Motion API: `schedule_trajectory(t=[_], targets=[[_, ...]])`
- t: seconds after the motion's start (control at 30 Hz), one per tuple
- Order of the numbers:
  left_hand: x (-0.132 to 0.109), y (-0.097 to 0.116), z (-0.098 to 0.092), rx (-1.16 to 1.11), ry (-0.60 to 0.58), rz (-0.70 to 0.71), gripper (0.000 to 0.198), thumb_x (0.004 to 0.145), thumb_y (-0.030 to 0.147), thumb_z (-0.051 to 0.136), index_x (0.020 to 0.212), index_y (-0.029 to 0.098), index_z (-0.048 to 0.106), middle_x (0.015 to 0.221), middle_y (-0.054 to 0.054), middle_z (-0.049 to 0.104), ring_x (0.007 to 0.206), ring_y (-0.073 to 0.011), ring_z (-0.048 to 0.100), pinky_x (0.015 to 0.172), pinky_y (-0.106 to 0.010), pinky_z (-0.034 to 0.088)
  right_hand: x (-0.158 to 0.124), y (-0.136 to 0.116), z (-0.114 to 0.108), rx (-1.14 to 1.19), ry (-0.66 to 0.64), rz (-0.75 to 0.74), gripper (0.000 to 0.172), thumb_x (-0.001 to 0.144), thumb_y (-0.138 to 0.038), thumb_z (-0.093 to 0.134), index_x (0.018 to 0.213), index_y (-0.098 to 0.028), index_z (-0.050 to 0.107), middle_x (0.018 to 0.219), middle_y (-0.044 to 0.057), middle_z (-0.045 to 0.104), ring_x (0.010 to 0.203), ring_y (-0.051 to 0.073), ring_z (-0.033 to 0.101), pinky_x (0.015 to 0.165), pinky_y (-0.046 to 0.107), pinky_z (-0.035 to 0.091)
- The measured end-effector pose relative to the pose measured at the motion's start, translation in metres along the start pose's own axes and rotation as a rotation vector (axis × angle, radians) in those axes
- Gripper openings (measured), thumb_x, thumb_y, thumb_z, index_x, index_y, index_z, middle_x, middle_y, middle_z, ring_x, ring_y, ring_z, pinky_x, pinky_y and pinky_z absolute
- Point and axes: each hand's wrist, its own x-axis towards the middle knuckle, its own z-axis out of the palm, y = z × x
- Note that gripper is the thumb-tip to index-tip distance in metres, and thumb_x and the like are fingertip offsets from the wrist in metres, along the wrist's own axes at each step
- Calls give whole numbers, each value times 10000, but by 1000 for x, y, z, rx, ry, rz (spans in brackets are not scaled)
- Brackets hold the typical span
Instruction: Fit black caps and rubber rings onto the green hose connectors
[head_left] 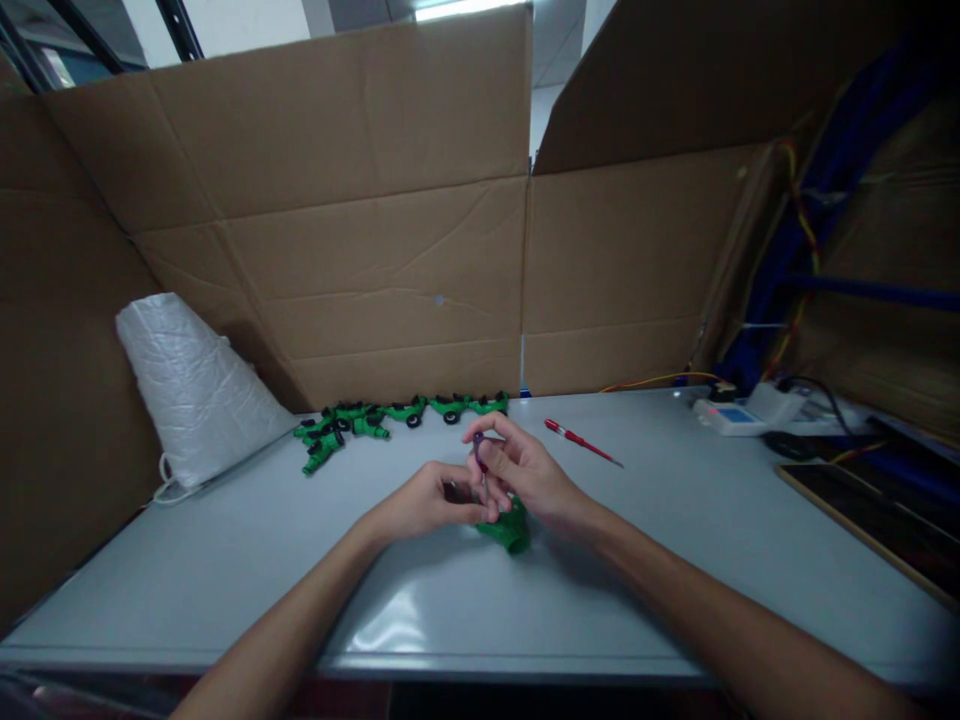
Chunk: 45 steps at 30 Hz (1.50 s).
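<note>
My right hand (529,478) is closed around a small screwdriver (480,452) with a dark purplish handle, its shaft pointing down. Below it, my left hand (435,500) has its fingers curled around a green plastic part (514,532), which lies low over the table in front of me. The fingers cover much of that part and the screwdriver's tip. A red tester-type screwdriver (581,441) lies on the table to the right of my hands. Beyond them, several green pieces with black wheels and black fittings (409,412) are lined up toward the back left.
A white wrapped bundle (195,390) leans at the left on the grey table (247,580). Cardboard walls (390,260) enclose the back and sides. At the right are a power strip with cables (739,416), a dark framed panel (870,515) and a blue metal frame (780,250).
</note>
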Motion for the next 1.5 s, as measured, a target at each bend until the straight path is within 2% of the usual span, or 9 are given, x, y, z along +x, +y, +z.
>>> schedule_trajectory(t=[0.17,0.3,0.4,0.63,0.87,1.07,1.23,1.33,1.5], targets=[[-1,6,1,38,16,5,342,832,434,855,905,106,793,954,-99,775,894,-188,703,884,-303,537,0,0,2,9,7,20,410,989,-617,628,1081,-217,618,863,-24,659,450,52,549,447,187,507],[-2,9,1,59,-8,-3,317,860,419,832,944,114,805,955,-88,783,895,-182,709,889,-296,532,0,5,-2,13,20,21,429,915,-556,765,1058,-236,519,897,-14,717,451,65,594,435,178,481],[-2,5,1,19,-23,3,327,864,417,831,998,119,810,1003,-103,789,932,-191,718,895,-299,540,-1,6,-2,11,26,44,472,884,-552,801,1047,-246,479,792,-36,709,417,71,565,396,159,426],[-1,2,0,19,-22,3,332,862,409,838,1002,109,818,1004,-126,799,953,-208,733,925,-321,554,-3,2,4,-2,8,60,447,987,-652,610,1022,-207,632,819,-22,656,434,47,526,433,181,470],[-1,2,1,19,-26,18,309,873,399,825,1010,122,823,1052,-118,805,994,-215,735,941,-319,551,-1,1,1,-1,20,66,497,855,-594,809,1011,-246,489,826,-28,710,402,59,536,369,158,393],[-2,4,0,41,-19,16,325,879,405,823,1019,112,817,1046,-124,792,980,-213,726,940,-325,545,-3,-1,6,29,37,47,382,1008,-596,612,1097,-225,603,844,-35,646,434,34,525,432,161,467],[-1,2,-1,86,-10,27,298,885,393,816,990,114,824,1014,-122,803,974,-216,729,933,-330,546,-2,2,2,3,66,21,375,923,-522,767,1053,-241,554,977,-16,710,407,33,558,369,150,431],[-1,0,-1,67,-6,20,296,880,389,820,999,117,821,1056,-127,799,999,-221,726,947,-338,543,0,3,-1,25,56,30,426,896,-511,802,1037,-251,495,886,-34,719,401,45,559,364,137,409],[-1,-1,-2,46,-6,5,327,870,417,828,991,114,810,1032,-114,786,956,-200,719,923,-314,538,0,2,1,16,40,15,373,1015,-595,597,1080,-230,559,825,-44,646,419,39,539,400,149,441]])
